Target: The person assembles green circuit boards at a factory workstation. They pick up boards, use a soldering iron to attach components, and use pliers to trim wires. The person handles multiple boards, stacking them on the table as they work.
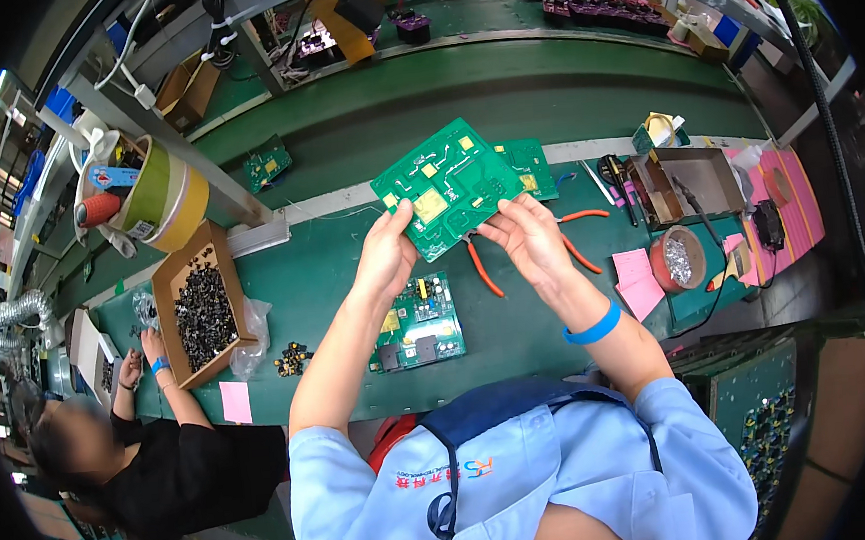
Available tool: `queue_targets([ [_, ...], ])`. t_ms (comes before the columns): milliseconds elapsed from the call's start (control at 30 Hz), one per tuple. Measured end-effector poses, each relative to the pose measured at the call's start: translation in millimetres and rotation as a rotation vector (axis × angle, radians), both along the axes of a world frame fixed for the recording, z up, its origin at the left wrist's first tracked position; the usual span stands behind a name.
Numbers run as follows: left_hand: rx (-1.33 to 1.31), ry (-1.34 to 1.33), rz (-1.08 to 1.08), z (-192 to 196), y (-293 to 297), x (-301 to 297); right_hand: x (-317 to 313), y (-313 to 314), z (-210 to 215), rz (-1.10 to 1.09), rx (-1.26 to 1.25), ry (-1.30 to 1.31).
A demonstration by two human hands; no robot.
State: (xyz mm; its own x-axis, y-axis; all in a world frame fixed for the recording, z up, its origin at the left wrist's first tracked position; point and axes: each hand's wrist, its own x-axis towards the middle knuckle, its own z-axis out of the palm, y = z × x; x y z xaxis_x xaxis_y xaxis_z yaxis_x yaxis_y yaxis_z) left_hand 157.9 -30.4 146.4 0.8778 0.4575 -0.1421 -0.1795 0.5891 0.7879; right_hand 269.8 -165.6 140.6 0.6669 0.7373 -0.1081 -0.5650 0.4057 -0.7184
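The left hand (389, 248) and the right hand (529, 238) are clamped on the left edge and near right corner of a green rectangular circuit board with yellow patches (441, 181), raised above the green worktop (517, 329). Curved orange tool handles (484, 269) show on both sides of the right hand. Nearer the body lies a green component-filled circuit board (434, 320); left of it, a small black-and-yellow heap of parts (293, 359) and an open brown cardboard box (166, 299) of small black pieces (205, 316).
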Motion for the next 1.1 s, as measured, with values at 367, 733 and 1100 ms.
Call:
queue_targets([
  [367,-0.002,0.048,0.092,-6.2,1.2,-8.1,-14.8,-1.5,-9.6,0.051,-0.013,0.043],
  [733,-0.018,0.004,0.119,-9.6,5.9,-17.3,-3.2,-22.0,-34.6,0.078,-0.328,-0.323],
  [1100,-0.04,-0.036,0.131,-10.0,9.7,-29.8,130.2,-106.1,-110.9,0.284,-1.58,-1.611],
])
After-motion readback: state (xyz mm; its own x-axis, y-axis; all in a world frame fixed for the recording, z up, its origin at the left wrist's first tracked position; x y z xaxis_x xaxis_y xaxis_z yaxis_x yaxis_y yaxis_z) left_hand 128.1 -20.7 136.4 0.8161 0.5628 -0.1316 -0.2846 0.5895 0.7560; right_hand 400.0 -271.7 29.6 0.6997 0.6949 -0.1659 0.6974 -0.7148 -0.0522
